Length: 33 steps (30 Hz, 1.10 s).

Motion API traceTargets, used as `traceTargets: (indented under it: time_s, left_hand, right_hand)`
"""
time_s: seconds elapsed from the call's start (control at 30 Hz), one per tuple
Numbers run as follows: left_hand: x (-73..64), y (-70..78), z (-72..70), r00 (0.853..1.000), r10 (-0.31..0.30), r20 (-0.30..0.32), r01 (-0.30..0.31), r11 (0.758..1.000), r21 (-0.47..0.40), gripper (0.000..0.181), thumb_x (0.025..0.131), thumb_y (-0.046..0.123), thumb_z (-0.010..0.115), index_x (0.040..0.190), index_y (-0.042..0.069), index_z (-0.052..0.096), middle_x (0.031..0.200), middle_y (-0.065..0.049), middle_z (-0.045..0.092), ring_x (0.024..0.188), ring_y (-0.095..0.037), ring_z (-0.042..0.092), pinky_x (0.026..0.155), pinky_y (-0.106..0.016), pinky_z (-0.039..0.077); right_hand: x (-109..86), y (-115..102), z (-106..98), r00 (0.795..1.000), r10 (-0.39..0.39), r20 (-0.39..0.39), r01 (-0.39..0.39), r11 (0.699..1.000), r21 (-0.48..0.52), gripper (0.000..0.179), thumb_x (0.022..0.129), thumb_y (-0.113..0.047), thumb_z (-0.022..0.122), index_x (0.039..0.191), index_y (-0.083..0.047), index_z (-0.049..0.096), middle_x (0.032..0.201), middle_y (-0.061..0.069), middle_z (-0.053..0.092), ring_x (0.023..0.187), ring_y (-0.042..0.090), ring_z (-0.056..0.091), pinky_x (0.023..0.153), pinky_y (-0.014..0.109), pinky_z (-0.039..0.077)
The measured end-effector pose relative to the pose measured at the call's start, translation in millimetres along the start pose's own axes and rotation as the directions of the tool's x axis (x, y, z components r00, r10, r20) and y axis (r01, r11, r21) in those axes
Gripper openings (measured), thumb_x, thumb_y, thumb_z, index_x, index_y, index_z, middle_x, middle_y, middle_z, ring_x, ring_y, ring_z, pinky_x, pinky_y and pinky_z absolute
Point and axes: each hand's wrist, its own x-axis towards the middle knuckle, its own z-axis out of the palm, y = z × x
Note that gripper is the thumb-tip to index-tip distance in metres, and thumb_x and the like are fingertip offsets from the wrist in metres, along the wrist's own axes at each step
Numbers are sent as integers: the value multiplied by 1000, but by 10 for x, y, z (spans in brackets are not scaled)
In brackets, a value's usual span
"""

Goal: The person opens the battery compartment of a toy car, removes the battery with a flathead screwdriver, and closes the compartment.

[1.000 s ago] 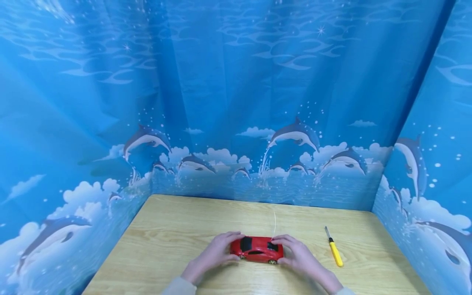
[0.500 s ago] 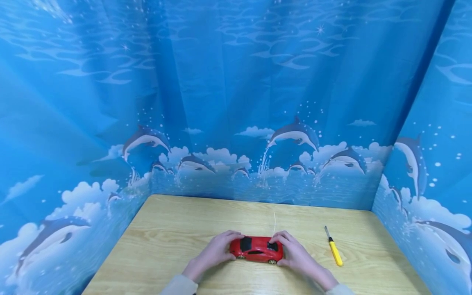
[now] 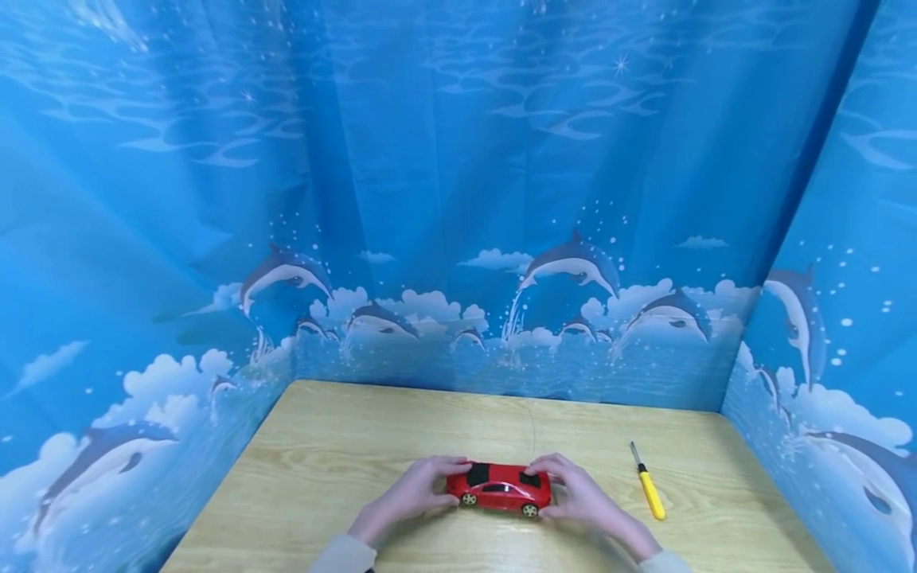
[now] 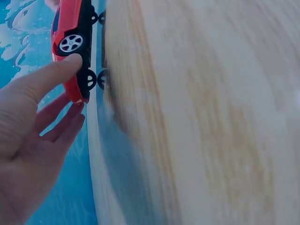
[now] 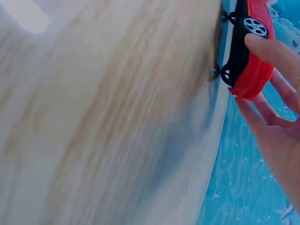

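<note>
A red toy car [image 3: 501, 487] with a black windscreen is held between both hands near the front of the table. The left hand [image 3: 417, 495] grips its left end, the thumb by a wheel in the left wrist view [image 4: 37, 117]. At the other end, the right hand [image 3: 576, 497] holds the car with fingers on top and the thumb low on the near side. In the right wrist view, that thumb [image 5: 269, 49] presses beside a silver-spoked wheel [image 5: 255, 26]. A narrow gap shows between the wheels and their reflections on the tabletop, and part of the black underside shows.
A screwdriver [image 3: 648, 485] with a yellow handle lies on the wooden table [image 3: 322, 446], right of the right hand. One thin, faint line [image 3: 533, 426] runs behind the car. Blue dolphin-print curtains [image 3: 444, 199] stand along the back and sides.
The car has tipped or risen slightly, so more of its near side and wheels shows. Both hands keep hold of its ends. The line behind it looks fainter than before.
</note>
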Motion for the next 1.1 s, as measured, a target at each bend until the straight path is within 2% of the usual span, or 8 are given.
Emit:
traceTargets:
  time_s: [0.17,0.37,0.47,0.57,0.67,0.77,0.93,1.1]
  left_hand:
    - [-43,-54,-18,999,-29,36,35,980,-198,52,91,19,74,140,16,61,147,-11,55,136,-35,52,112,-49,43]
    - [-67,-44,-48,995,-98,-15,84,909,-407,47,97,26,66,142,16,60,146,-9,57,134,-33,54,110,-40,47]
    - [-28,-9,-77,991,-114,-75,70,897,-436,45,99,29,63,142,15,60,142,-7,61,129,-28,59,106,-32,49]
    - [29,42,-109,982,-111,-150,33,895,-445,42,100,29,62,139,12,63,136,-9,66,123,-25,63,101,-26,51]
    - [89,103,-144,971,-126,-202,11,872,-490,39,100,26,62,136,10,65,131,-12,68,118,-23,66,98,-24,52]
    - [140,181,-190,956,-160,-246,5,847,-532,38,100,23,63,134,7,66,129,-14,69,115,-21,68,98,-23,52]
    - [227,329,-286,927,-218,-306,9,827,-563,34,101,22,63,128,2,69,120,-16,73,105,-17,70,94,-26,55]
    - [317,472,-367,912,-286,-295,20,749,-662,36,103,24,60,124,-4,68,115,-20,72,101,-20,71,91,-35,59]
  right_hand:
    - [-34,8,-73,997,44,64,-56,976,209,56,79,-20,85,130,-7,64,134,15,61,125,34,57,105,45,50]
    - [-41,-40,-153,992,113,60,-127,887,444,50,89,-14,78,134,0,61,139,25,55,124,15,59,104,26,50]
    - [-10,-110,-205,983,182,-1,-163,880,446,45,94,-18,73,135,-4,62,138,22,57,118,10,62,98,21,52]
    - [48,-200,-265,971,222,-92,-175,915,364,42,98,-25,68,135,-6,63,134,19,62,114,14,65,94,23,54]
    - [108,-288,-331,951,258,-170,-192,924,330,41,99,-25,66,134,-2,64,130,20,65,109,17,68,92,25,55]
    - [154,-357,-392,929,307,-205,-218,905,366,42,100,-19,65,134,5,61,125,23,67,103,12,69,91,25,56]
    - [211,-433,-453,885,379,-271,-225,857,464,42,99,-9,64,134,14,56,119,29,68,90,5,70,85,29,60]
    - [249,-492,-502,835,456,-308,-271,828,492,47,99,-18,67,136,10,57,125,28,66,93,15,73,84,34,61]
